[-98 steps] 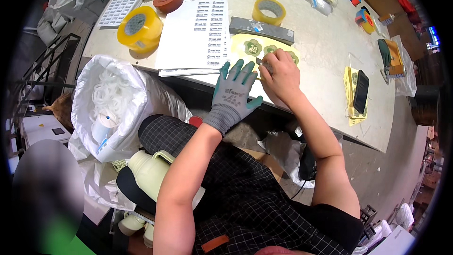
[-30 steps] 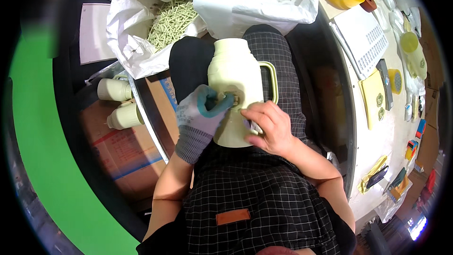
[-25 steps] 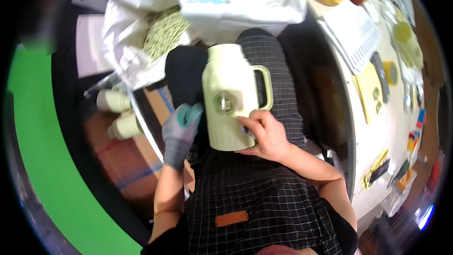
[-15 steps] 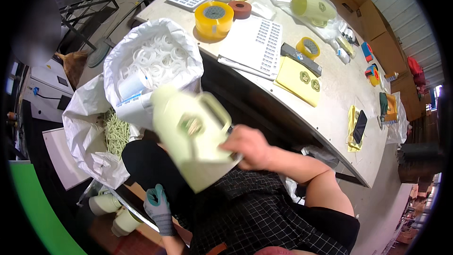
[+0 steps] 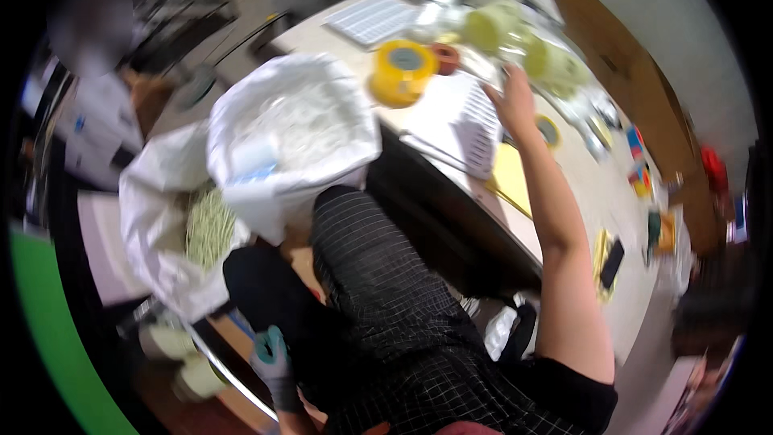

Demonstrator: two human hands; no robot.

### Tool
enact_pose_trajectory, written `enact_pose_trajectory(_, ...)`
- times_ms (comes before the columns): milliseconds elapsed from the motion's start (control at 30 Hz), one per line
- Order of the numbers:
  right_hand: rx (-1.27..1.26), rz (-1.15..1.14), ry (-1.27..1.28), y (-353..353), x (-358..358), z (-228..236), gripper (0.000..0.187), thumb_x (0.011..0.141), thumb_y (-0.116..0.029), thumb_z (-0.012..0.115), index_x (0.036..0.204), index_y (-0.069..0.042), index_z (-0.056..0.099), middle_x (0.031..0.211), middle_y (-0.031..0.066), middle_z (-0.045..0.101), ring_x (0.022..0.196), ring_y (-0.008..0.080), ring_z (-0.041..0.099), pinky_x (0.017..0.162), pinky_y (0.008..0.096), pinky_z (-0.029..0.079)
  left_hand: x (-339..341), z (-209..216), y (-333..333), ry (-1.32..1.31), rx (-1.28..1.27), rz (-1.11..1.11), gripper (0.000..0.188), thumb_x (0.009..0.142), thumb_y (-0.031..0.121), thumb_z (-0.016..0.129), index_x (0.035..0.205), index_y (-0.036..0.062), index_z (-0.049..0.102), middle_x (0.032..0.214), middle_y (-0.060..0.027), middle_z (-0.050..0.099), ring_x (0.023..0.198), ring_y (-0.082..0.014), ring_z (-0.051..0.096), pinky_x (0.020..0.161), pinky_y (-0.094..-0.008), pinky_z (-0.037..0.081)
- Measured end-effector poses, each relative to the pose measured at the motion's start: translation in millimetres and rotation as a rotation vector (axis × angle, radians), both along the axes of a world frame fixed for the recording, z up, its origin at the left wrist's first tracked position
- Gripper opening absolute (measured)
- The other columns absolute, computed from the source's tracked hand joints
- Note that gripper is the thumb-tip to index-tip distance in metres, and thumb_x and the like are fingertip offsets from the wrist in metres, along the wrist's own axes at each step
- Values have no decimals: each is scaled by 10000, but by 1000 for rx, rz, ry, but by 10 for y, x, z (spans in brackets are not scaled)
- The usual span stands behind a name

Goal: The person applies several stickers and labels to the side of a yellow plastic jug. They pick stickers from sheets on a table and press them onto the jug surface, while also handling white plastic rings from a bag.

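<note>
Head view: bare right hand [image 5: 514, 101] reaches toward pale jugs [image 5: 555, 64]

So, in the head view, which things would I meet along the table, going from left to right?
White bag of pale rings → big yellow tape roll → white label sheet → right hand reaching over the table → small yellow tape roll → black phone. The picture is blurred, so smaller items are left out.

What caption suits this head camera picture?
Bare right hand reaches over the table; gloved left hand hangs low beside the lap.
</note>
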State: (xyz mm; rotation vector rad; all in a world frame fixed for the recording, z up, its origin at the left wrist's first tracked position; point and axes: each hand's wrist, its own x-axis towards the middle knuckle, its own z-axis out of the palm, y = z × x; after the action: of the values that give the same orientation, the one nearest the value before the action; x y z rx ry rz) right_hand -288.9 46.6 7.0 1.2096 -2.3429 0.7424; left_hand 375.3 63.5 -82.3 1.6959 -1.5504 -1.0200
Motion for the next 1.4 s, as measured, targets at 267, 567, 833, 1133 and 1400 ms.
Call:
enact_pose_trajectory(267, 499, -285, 422, 1394, 126, -889, 651, 873, -471, 813, 1387, -118, 627, 1250, 149, 682, 1163, 364, 634, 989, 502, 495, 884, -739, -409, -232, -6, 284, 347, 929, 368, 748, 1109, 75, 701, 1122, -156, 725, 1033, -335, 691, 906, -436, 540)
enact_pose_trajectory(567, 332, 627, 50, 616, 2693, -920, 617, 1033, -353, 648, 1475, 39, 468, 1442, 251, 525, 1316, 443, 489, 1134, 568, 346, 2376, -1727, -1535, -341, -126, 1004, 984, 785, 506, 841, 1435, -126, 457, 1364, -335, 542, 1298, -434, 531, 1116, -466, 433)
enact_pose_trajectory(833, 428, 630, -255, 385, 3141, -1034, 694, 829, -355, 752, 1377, 9, 529, 1351, 294, 419, 1264, 446, 428, 1096, 566, 347, 3601, -2296, -2631, -711, 307, 1200, 1425, 607, 845, 807, 1509, -123, 276, 1476, -318, 447, 1405, -411, 489, 1158, -469, 425)
enact_pose_trajectory(1133, 399, 640, -333, 274, 3198, -1029, 684, 770, -294, 798, 1334, -11, 532, 1309, 291, 421, 1209, 450, 446, 1049, 564, 383, 3954, -2124, -2343, -450, 264, 1334, 1426, 480, 754, 951, 1422, -134, 353, 1414, -339, 526, 1316, -433, 568, 1110, -476, 490)
enact_pose_trajectory(1400, -49, 1119, -322, -87, 3918, -805, 708, 686, -278, 957, 1247, -42, 597, 1272, 177, 583, 1158, 381, 570, 1003, 501, 479, 2184, -195, -1181, 366, -392, 313, 932, 926, 186, 731, 1654, -1, 181, 1577, -174, 409, 1392, -286, 467, 1152, -413, 427)
